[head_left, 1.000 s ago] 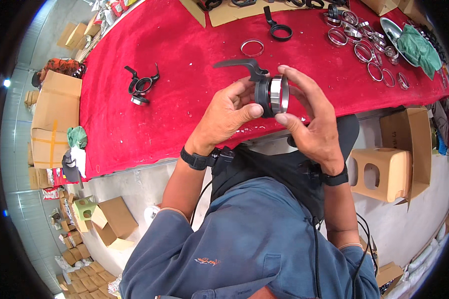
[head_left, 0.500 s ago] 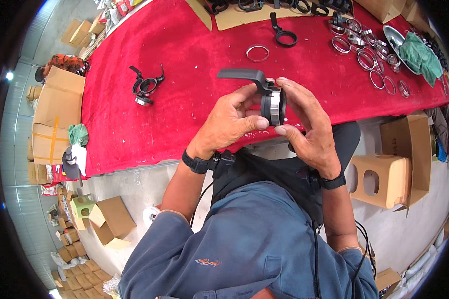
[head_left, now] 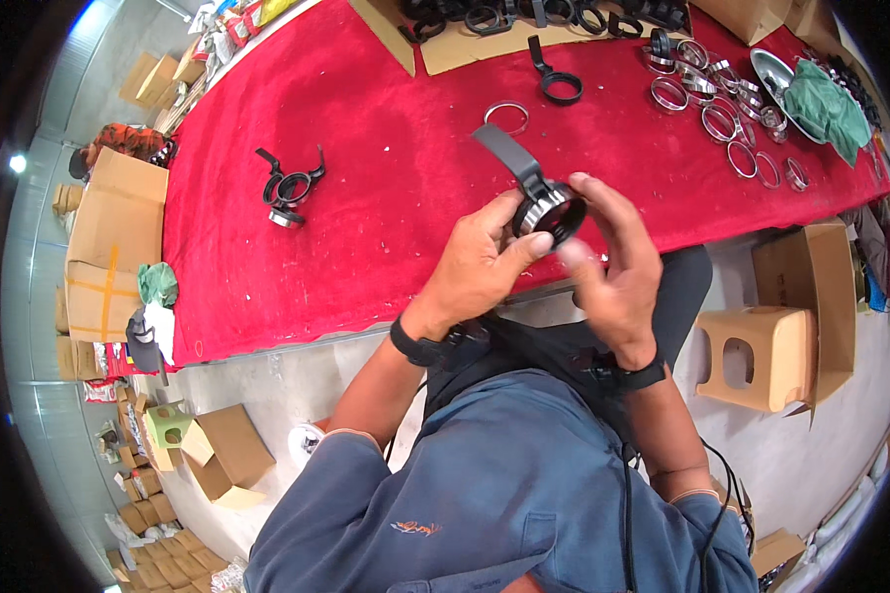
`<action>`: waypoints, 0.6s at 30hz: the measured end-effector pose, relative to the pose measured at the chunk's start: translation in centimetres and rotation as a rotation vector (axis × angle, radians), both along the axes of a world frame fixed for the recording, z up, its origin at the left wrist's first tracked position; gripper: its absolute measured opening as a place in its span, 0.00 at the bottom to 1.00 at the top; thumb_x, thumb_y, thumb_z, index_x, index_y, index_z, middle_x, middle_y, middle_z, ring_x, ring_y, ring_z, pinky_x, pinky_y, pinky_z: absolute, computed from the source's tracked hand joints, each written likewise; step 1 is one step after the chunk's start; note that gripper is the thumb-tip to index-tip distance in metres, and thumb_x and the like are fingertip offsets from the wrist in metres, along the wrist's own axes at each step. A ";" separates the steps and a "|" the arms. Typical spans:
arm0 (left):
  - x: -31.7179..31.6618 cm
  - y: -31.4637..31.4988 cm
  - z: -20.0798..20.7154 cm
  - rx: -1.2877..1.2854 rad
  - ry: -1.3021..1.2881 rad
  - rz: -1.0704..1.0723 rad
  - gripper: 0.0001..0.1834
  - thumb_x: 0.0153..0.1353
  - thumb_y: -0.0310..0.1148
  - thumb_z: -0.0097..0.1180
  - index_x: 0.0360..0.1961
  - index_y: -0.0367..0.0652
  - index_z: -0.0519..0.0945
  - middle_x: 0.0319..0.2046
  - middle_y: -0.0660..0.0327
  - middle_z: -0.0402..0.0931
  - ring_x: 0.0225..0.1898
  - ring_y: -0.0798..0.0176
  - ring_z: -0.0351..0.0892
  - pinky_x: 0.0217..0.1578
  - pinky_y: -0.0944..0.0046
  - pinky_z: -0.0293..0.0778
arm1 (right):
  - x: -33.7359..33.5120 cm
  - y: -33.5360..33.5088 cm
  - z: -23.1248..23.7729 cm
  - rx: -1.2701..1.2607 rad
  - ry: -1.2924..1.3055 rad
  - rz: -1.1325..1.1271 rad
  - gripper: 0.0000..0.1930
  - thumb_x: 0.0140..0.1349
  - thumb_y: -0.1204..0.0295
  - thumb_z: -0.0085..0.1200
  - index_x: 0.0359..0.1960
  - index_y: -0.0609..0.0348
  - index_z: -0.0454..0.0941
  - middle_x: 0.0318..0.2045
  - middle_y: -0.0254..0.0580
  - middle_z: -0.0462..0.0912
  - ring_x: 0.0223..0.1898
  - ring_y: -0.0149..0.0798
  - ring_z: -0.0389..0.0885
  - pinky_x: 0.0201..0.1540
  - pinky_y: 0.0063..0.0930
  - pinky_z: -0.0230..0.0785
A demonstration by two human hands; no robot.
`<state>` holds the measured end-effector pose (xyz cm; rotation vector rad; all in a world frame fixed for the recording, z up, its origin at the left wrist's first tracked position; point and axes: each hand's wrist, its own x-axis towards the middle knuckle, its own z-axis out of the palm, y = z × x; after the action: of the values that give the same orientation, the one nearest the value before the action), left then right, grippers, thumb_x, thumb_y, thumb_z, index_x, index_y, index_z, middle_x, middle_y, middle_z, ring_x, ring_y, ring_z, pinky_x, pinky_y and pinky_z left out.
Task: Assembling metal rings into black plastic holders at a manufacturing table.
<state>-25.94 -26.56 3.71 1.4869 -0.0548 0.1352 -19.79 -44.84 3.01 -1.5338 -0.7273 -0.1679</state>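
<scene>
My left hand [head_left: 470, 262] grips a black ring with a long flat handle [head_left: 509, 151], pinching its near side between thumb and fingers. A silver metal band [head_left: 536, 210] goes around this ring. The handle points up and to the left. On the right side is my right hand [head_left: 623, 272], fingers apart and slightly blurred, with a fingertip at the ring's upper edge and the thumb off it. Beyond my hands, a loose silver ring [head_left: 507, 103] and another black ring with a handle [head_left: 539, 61] lie on the red cloth [head_left: 386, 198].
Several black handled rings [head_left: 285, 188] sit together at the left. A pile of silver rings [head_left: 719, 121] lies at the right, beside a metal dish [head_left: 769, 69] with green cloth [head_left: 826, 114]. A cardboard tray [head_left: 455, 54] holds black parts. A tan stool [head_left: 756, 361] stands lower right.
The black ring has been turned so its opening faces more toward me, and its handle has swung upward. My right thumb has come away from it.
</scene>
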 end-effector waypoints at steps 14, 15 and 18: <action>1.0 -4.6 -1.2 0.467 -0.315 0.633 0.28 0.86 0.46 0.48 0.36 0.32 0.83 0.24 0.62 0.77 0.27 0.69 0.73 0.29 0.62 0.70 | 1.0 2.9 -0.5 0.166 0.132 -0.379 0.26 0.85 0.57 0.52 0.26 0.59 0.68 0.22 0.28 0.65 0.27 0.24 0.60 0.28 0.29 0.56; 1.4 -4.8 -1.1 0.562 -0.353 0.716 0.29 0.86 0.46 0.48 0.34 0.32 0.83 0.23 0.60 0.77 0.25 0.68 0.73 0.28 0.61 0.69 | 1.0 2.8 -0.4 0.165 0.133 -0.379 0.26 0.85 0.57 0.52 0.26 0.59 0.68 0.22 0.28 0.65 0.27 0.24 0.60 0.28 0.29 0.56; 1.5 -4.9 -1.7 0.683 -0.410 0.735 0.28 0.86 0.41 0.47 0.29 0.34 0.82 0.20 0.57 0.73 0.21 0.59 0.74 0.25 0.58 0.69 | 1.0 2.6 0.3 0.178 0.290 -0.323 0.28 0.85 0.56 0.51 0.25 0.59 0.67 0.22 0.26 0.65 0.28 0.23 0.59 0.28 0.29 0.55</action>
<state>-24.49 -31.44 1.98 2.0774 0.1325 1.1051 -18.78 -42.24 3.32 -1.4567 -0.2263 -0.2380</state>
